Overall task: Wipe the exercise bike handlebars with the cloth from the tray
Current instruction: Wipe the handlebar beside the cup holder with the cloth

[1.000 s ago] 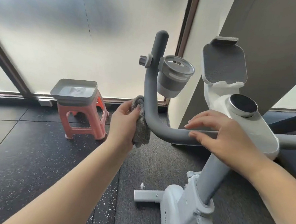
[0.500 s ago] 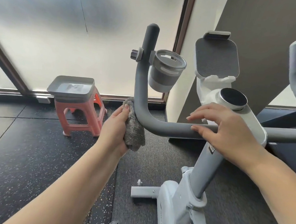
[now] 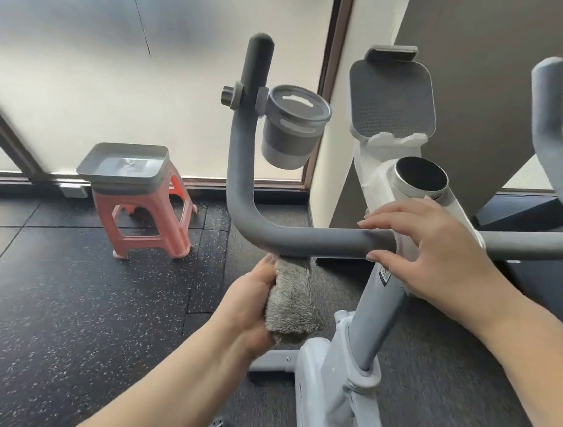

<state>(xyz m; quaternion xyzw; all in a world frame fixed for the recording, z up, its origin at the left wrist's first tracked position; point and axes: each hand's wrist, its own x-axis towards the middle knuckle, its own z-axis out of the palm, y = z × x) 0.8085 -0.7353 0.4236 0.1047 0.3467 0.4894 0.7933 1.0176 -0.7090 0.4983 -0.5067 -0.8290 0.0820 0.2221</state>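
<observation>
My left hand is shut on a fluffy grey cloth, whose top edge touches the underside of the grey handlebar just right of its left bend. My right hand rests on the bar's middle at the white console, fingers spread over the bar, thumb underneath. The handlebar's left arm rises to a tip; its right arm rises at the far right. The grey tray sits on a pink stool at the left.
A grey cup holder is clamped to the left arm. A tablet holder and round knob top the console. The bike's stem and white frame stand below. The pink stool stands by the frosted window.
My left hand slid the cloth from the left bend down and right to the underside of the horizontal bar. My right hand stayed on the middle of the bar.
</observation>
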